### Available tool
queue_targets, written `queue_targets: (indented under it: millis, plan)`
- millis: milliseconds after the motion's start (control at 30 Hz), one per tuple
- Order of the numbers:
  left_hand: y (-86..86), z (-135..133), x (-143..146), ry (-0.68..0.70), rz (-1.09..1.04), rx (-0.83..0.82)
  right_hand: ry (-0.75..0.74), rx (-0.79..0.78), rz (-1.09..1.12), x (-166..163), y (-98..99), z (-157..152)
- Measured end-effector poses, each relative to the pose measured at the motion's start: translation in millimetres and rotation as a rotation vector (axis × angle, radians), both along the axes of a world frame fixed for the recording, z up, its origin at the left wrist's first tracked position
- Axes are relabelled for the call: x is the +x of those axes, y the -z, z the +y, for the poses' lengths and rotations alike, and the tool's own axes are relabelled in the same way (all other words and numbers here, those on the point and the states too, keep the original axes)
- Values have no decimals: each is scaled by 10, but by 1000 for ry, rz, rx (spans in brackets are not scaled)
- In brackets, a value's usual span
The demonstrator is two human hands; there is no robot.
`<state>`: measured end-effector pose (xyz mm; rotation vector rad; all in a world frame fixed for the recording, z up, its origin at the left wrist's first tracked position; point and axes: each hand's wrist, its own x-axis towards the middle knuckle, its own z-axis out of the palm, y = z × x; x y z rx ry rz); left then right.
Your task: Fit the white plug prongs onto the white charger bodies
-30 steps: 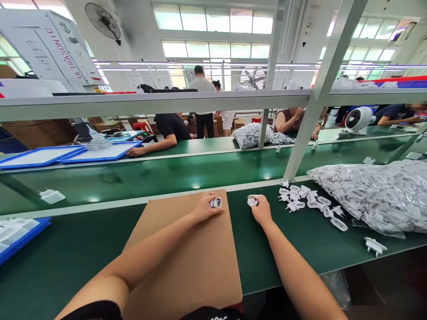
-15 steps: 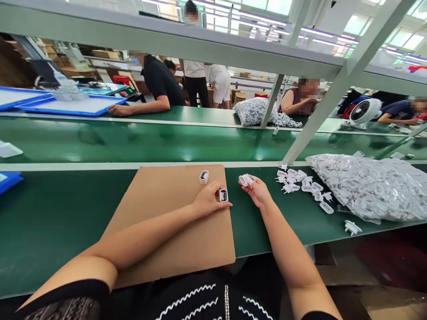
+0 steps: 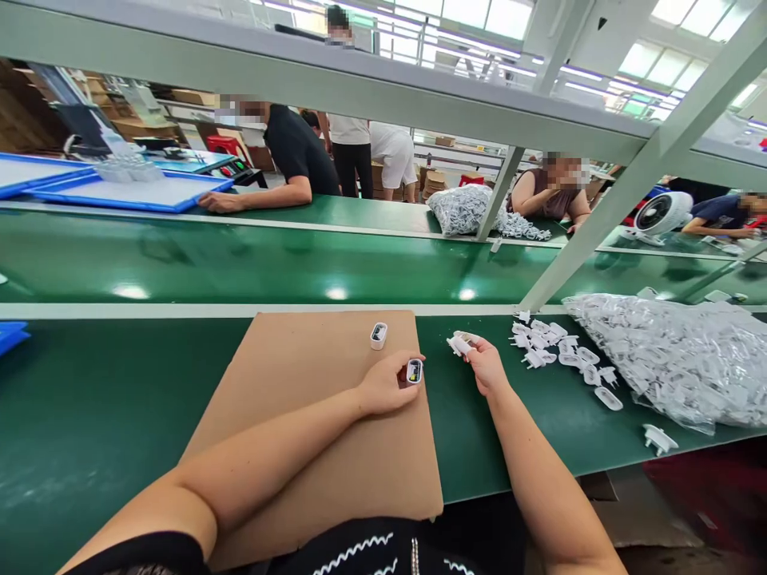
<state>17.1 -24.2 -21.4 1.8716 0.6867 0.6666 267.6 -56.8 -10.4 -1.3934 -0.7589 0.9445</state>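
My left hand point(image 3: 389, 383) is closed around a white charger housing point(image 3: 414, 371), its open end turned up and dark and yellow parts showing inside. Beneath it lies a brown cardboard sheet point(image 3: 317, 447). A second white housing point(image 3: 378, 336) stands on the sheet, just beyond that hand. To the right, over the green bench, my right hand point(image 3: 486, 366) pinches a white plug cover point(image 3: 460, 344) with pins pointing left. It may hold more than one such piece; the fingers partly hide it. The two hands are apart.
Loose white plug covers point(image 3: 542, 342) lie right of my right hand, beside a large clear bag point(image 3: 689, 355) full of them. A slanted grey post point(image 3: 590, 216) rises behind. Beyond the green belt point(image 3: 269, 259), co-workers sit and stand. Blue-rimmed trays point(image 3: 137, 196) are at far left.
My right hand has turned the plug cover, so its pins now face left instead of its hollow side showing. My left hand still holds the housing. The view has shifted slightly.
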Motion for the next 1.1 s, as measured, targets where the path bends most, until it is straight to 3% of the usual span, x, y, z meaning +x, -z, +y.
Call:
queue_targets:
  millis: [367,533,900,1100]
  plan:
    - [-92,18,-1,-202,101,50,164,82,-215,-1,4,2]
    - [-76,36,-13,-179,152,152,191,94,-302,50,-2,-28]
    - [-1,74,-15,-166,152,185,170,24,-461,68,0,-59]
    - [24,83,-16,-139,101,197,154,24,-437,87,2,-69]
